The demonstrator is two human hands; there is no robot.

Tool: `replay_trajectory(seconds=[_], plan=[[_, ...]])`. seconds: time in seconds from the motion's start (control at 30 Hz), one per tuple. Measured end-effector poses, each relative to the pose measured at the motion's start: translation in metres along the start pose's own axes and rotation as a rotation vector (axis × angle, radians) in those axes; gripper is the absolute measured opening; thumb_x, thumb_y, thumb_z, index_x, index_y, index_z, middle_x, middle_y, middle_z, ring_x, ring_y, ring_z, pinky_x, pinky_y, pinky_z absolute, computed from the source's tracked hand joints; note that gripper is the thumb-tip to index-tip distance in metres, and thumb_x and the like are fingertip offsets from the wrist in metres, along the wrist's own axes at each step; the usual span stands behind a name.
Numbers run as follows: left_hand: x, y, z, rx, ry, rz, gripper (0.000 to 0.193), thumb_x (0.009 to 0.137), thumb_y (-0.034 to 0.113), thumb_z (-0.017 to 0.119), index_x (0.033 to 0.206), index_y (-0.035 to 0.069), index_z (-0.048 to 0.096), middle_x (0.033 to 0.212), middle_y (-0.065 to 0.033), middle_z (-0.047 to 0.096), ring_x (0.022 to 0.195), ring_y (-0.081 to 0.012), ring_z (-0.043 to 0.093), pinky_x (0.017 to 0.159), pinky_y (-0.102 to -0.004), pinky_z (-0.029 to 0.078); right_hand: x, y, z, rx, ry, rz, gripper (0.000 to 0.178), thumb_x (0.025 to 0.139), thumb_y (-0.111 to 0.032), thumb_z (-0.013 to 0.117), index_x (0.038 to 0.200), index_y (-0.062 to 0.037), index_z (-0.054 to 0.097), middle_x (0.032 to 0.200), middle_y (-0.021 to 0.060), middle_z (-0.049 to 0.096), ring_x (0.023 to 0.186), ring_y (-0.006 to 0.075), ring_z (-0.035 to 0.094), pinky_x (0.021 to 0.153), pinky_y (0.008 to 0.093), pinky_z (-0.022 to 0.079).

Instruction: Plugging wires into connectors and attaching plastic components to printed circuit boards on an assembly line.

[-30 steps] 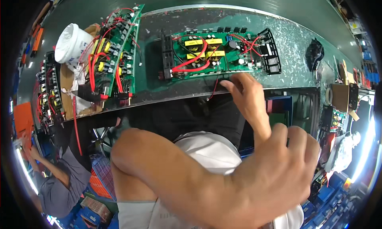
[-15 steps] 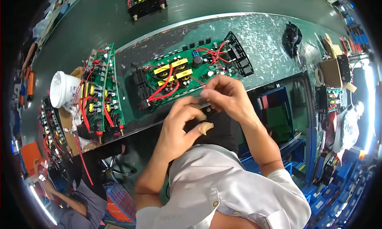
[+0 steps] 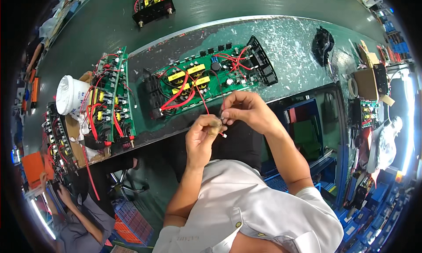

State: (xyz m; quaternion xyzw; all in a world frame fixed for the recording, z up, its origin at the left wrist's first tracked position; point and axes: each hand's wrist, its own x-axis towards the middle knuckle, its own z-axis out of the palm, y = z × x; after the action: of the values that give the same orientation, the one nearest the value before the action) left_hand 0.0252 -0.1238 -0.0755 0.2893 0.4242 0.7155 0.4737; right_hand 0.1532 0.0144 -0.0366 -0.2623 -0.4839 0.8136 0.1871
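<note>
A green circuit board (image 3: 214, 85) with yellow-wrapped transformers, thick red wires and black end pieces lies on the bench in front of me. From it a thin red wire (image 3: 202, 100) runs down to my left hand (image 3: 200, 141), which pinches it; a pale cover sits on a fingertip there. Close beside, my right hand (image 3: 246, 112) is closed in a pinch on a second thin wire (image 3: 223, 97) that also comes from the board. A small white connector (image 3: 224, 135) hangs just below the fingertips. The exact spot between the fingers is hidden.
Upright boards (image 3: 115, 99) with red wires stand at left beside a white bucket (image 3: 70, 94). A further board (image 3: 154, 7) rests on the far green surface. Black crumpled plastic (image 3: 323, 44) lies at right. Another person's arm (image 3: 81, 211) shows at lower left.
My left hand has risen toward the right hand and closed on a thin red wire, which now stretches from the board. The far board has shifted slightly left.
</note>
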Motion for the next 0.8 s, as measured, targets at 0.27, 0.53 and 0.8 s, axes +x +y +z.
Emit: replay_trajectory(seconds=[0.27, 0.53, 0.8], plan=[[0.010, 0.004, -0.002, -0.101, 0.039, -0.074, 0.019, 0.090, -0.005, 0.068, 0.105, 0.002, 0.058, 0.108, -0.0021, 0.059, 0.096, -0.0087, 0.061, 0.085, -0.0223, 0.050, 0.002, 0.002, 0.007, -0.180, -0.018, -0.052, 0.006, 0.089, 0.001, 0.070, 0.093, 0.0003, 0.065, 0.091, 0.0028, 0.066, 0.086, 0.0099, 0.065, 0.079, 0.0257, 0.053], [0.028, 0.005, -0.030, 0.032, -0.048, -0.021, 0.016, 0.089, -0.005, 0.069, 0.102, 0.002, 0.060, 0.101, -0.0030, 0.061, 0.091, -0.0094, 0.059, 0.083, -0.0234, 0.049, 0.064, -0.102, 0.035, -1.049, -0.033, -0.291, 0.025, 0.083, -0.011, 0.077, 0.104, -0.0017, 0.067, 0.096, 0.0109, 0.066, 0.091, 0.0233, 0.067, 0.075, 0.0340, 0.053], [0.024, -0.001, -0.032, 0.022, -0.085, -0.048, 0.017, 0.091, -0.007, 0.065, 0.105, 0.000, 0.058, 0.104, -0.0065, 0.062, 0.094, -0.0138, 0.060, 0.085, -0.0275, 0.050, 0.328, -0.078, 0.097, -1.833, 0.271, -0.804, 0.037, 0.089, -0.014, 0.060, 0.126, -0.0115, 0.055, 0.120, 0.0131, 0.059, 0.121, 0.0317, 0.054, 0.097, 0.0512, 0.043]])
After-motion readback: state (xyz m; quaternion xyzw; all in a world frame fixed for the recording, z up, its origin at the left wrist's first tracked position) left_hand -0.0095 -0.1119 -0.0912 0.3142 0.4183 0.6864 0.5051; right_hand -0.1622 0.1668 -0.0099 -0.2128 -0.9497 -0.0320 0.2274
